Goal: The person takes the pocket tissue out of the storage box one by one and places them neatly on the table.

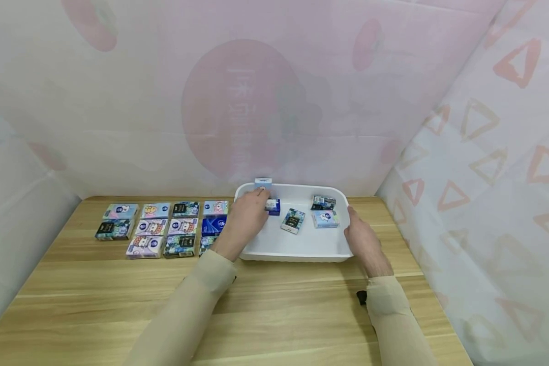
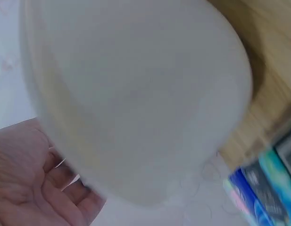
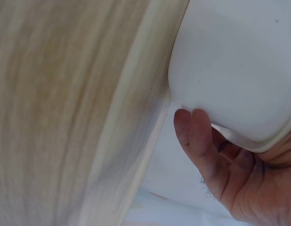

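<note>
A white plastic tub (image 1: pixel 297 257) stands near the back of the table. My left hand (image 1: pixel 246 217) reaches over its left side and holds a light blue pocket tissue pack (image 1: pixel 263 183) at the back rim. A dark blue tissue pack (image 1: pixel 273 207) lies in the tub, partly hidden by that hand. The left wrist view shows curled fingers (image 2: pixel 65 197) beyond the tub's rim; the held pack is hidden there. My right hand (image 1: pixel 362 237) grips the right rim, its fingertips (image 3: pixel 200 123) against the outer wall.
Inside the tub lie a dark floral pack (image 1: pixel 293 220), a light blue pack (image 1: pixel 326 219) and another dark pack (image 1: pixel 323 203). Several tissue packs (image 1: pixel 181 226) form columns to the left on the wooden table (image 1: pixel 283 310). A printed cloth (image 1: pixel 329 152) hangs behind.
</note>
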A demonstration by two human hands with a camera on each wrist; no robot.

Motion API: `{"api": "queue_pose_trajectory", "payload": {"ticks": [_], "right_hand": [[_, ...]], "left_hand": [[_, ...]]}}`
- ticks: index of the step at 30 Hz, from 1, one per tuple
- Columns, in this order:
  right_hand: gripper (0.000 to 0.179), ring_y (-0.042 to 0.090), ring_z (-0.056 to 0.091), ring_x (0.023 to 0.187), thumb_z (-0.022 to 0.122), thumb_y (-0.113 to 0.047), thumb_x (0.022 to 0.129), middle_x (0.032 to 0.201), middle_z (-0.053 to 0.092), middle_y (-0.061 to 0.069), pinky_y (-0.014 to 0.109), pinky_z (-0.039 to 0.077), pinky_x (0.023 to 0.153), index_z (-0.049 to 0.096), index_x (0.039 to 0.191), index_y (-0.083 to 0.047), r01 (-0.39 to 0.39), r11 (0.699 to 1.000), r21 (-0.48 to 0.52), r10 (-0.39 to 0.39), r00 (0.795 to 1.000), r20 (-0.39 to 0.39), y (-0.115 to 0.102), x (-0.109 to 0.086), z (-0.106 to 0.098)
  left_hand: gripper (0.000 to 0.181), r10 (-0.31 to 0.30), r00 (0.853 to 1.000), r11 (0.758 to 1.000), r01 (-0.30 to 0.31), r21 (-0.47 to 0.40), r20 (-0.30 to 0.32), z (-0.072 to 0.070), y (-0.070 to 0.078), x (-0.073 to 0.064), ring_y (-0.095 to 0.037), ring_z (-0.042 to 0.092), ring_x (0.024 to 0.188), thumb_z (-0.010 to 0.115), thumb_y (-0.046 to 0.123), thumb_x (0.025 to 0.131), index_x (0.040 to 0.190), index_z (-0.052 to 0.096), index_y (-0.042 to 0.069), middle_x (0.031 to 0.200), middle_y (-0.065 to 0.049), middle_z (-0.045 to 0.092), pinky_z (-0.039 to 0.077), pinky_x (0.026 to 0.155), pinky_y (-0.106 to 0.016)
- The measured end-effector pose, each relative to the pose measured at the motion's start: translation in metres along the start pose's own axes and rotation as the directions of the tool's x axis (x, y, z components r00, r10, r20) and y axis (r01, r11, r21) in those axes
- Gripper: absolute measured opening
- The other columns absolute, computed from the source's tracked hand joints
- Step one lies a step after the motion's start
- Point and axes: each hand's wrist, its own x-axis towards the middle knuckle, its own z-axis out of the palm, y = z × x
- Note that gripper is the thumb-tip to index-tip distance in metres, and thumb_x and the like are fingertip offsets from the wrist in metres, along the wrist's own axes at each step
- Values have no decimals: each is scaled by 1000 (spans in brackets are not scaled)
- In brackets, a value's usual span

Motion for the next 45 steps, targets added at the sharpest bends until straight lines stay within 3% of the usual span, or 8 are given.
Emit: {"api": "queue_pose_trajectory", "payload": {"ticks": [15,22,25,31,37,45], "right_hand": [[70,44,81,101,48,-6,118,152,67,44,57,71,81,25,183,2,0,1000,-2,0,1000,17,1,-1,1],[70,40,80,94,47,-6,118,152,67,44,49,67,71,24,184,2,0,1000,2,0,1000,22,1,-1,0],[70,38,79,89,48,-5,118,146,70,44,46,65,66,24,184,3,6,1000,1,-6,1000,21,2,-1,-1],[71,40,80,94,48,-6,118,153,67,43,48,67,70,23,185,1,-8,1000,0,8,1000,29,0,-1,-1],[72,39,79,89,48,-7,118,148,69,44,47,66,67,22,185,0,-3,1000,-3,3,1000,29,0,0,-1],[71,42,81,96,47,-6,118,153,67,44,52,70,73,23,184,1,5,1000,-5,-5,1000,26,1,0,-1]], "left_hand": [[44,0,999,999,2,38,-48,-26,-51,-31,-35,81,106,72,2,108,151,69,1,132,-19,82,74,83,-48],[44,17,993,999,-13,29,-113,-40,-76,-45,-41,81,106,78,2,106,149,71,-3,134,-23,82,74,84,-52],[45,17,993,1000,-15,19,-113,-46,-85,-52,-42,81,107,76,-1,104,148,70,-4,134,-25,81,74,84,-54],[41,-1,993,1000,3,17,-115,-56,-107,-66,-41,80,101,72,-3,104,145,70,-4,129,-26,81,71,76,-53],[41,-40,994,999,41,10,-97,-67,-131,-81,-47,79,111,73,1,107,147,68,-4,133,-28,80,70,83,-61],[49,-82,992,996,84,18,-100,-74,-166,-102,-54,77,113,77,0,103,150,66,-7,137,-35,76,68,84,-67]]}}
